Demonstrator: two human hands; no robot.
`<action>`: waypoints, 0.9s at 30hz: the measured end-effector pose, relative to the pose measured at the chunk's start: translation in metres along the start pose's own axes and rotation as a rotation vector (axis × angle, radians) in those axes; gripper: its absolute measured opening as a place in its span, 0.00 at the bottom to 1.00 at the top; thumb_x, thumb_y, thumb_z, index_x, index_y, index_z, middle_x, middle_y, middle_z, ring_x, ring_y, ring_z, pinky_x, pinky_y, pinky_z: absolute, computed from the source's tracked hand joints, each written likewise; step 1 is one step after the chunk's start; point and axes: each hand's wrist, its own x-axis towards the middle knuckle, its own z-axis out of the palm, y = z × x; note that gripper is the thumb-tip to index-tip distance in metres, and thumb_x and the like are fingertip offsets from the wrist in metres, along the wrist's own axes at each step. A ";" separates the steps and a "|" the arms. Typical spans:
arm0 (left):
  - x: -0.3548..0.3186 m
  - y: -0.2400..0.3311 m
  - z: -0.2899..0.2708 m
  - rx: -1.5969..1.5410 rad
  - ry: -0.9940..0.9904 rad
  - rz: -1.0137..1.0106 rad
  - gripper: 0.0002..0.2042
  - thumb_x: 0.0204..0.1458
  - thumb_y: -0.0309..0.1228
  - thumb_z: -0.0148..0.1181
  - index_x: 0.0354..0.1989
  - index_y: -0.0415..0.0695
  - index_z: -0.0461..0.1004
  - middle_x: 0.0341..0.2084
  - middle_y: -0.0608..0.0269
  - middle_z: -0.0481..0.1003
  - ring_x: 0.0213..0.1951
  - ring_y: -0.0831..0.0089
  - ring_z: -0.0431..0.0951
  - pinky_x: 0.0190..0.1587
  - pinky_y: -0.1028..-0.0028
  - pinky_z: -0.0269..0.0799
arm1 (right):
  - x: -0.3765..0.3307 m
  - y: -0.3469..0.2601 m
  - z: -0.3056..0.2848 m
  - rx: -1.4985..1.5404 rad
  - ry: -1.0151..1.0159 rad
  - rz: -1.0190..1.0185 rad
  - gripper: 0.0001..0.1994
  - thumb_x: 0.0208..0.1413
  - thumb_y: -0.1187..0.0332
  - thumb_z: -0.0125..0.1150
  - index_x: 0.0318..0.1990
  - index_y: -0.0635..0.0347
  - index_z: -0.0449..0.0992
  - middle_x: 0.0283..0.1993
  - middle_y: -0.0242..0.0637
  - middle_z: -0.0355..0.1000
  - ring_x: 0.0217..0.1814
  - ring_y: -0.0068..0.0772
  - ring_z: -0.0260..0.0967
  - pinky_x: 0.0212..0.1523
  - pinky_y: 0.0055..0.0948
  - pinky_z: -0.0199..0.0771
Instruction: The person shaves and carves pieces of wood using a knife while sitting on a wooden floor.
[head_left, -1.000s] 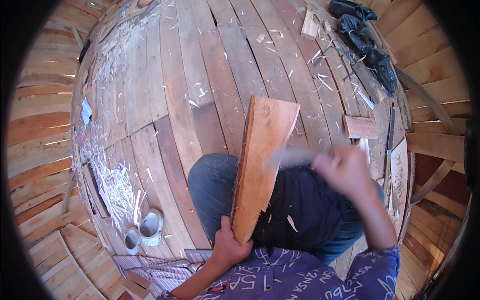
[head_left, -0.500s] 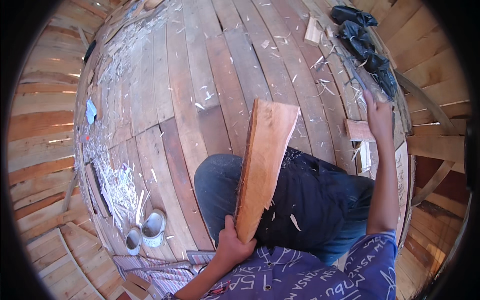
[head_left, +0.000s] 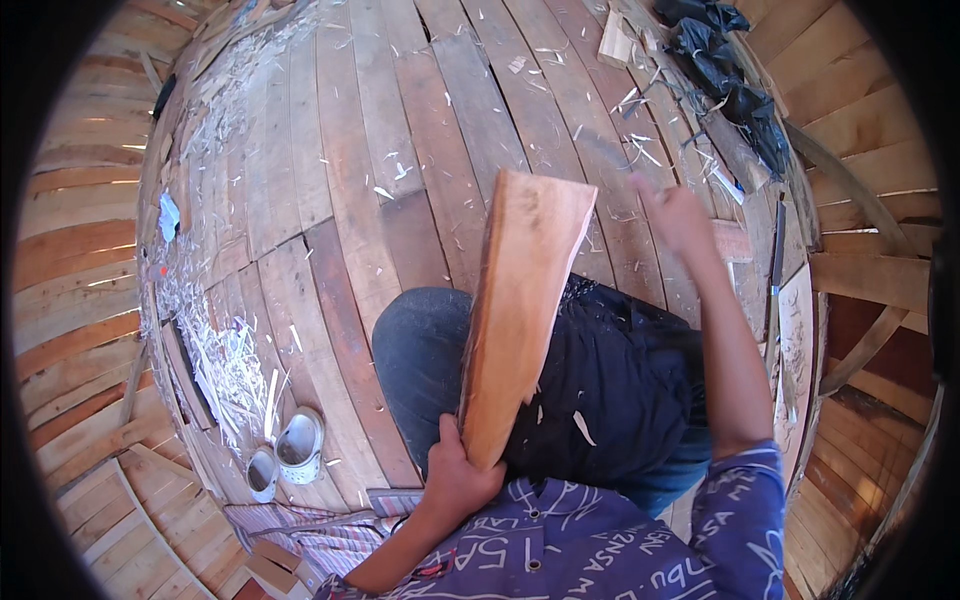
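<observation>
Currently the left hand (head_left: 455, 478) clamps the lower end of the board (head_left: 520, 310), propped upright over the lap. The right hand (head_left: 678, 215) hovers beyond, fingers loosely together, empty. A firm low grip should keep the board steady.

Reddish-brown wooden plank (head_left: 520, 310), flat and roughly cut, stands tilted on end over the person's dark-trousered lap. Its lower end sits in the left hand (head_left: 462, 478); the upper end is wider, with a slanted, paler top edge.
</observation>
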 end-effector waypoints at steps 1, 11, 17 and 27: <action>-0.003 -0.001 -0.002 -0.026 0.009 0.023 0.23 0.35 0.25 0.61 0.40 0.36 0.56 0.24 0.43 0.73 0.32 0.49 0.80 0.32 0.65 0.73 | 0.021 0.020 -0.011 0.017 0.114 0.060 0.38 0.51 0.32 0.50 0.19 0.67 0.75 0.16 0.54 0.68 0.24 0.51 0.72 0.28 0.42 0.70; -0.003 -0.002 -0.003 -0.048 -0.014 -0.024 0.23 0.34 0.24 0.61 0.38 0.36 0.56 0.24 0.46 0.73 0.31 0.57 0.80 0.34 0.66 0.73 | -0.164 -0.030 -0.035 -0.024 -0.441 -0.547 0.30 0.47 0.37 0.60 0.13 0.58 0.72 0.12 0.44 0.67 0.16 0.48 0.70 0.20 0.42 0.70; -0.003 -0.004 0.004 -0.027 0.078 -0.005 0.25 0.36 0.26 0.61 0.41 0.32 0.55 0.24 0.34 0.73 0.31 0.40 0.78 0.32 0.59 0.75 | -0.124 -0.024 0.000 -0.173 -0.196 -0.722 0.34 0.43 0.31 0.57 0.13 0.57 0.72 0.11 0.42 0.67 0.15 0.44 0.70 0.17 0.39 0.68; -0.001 0.005 0.004 0.023 0.121 -0.001 0.22 0.36 0.27 0.60 0.37 0.35 0.54 0.23 0.32 0.72 0.32 0.35 0.76 0.34 0.56 0.73 | -0.083 -0.030 0.017 -0.139 0.055 -0.593 0.35 0.41 0.28 0.56 0.19 0.59 0.77 0.15 0.46 0.70 0.21 0.48 0.73 0.22 0.42 0.70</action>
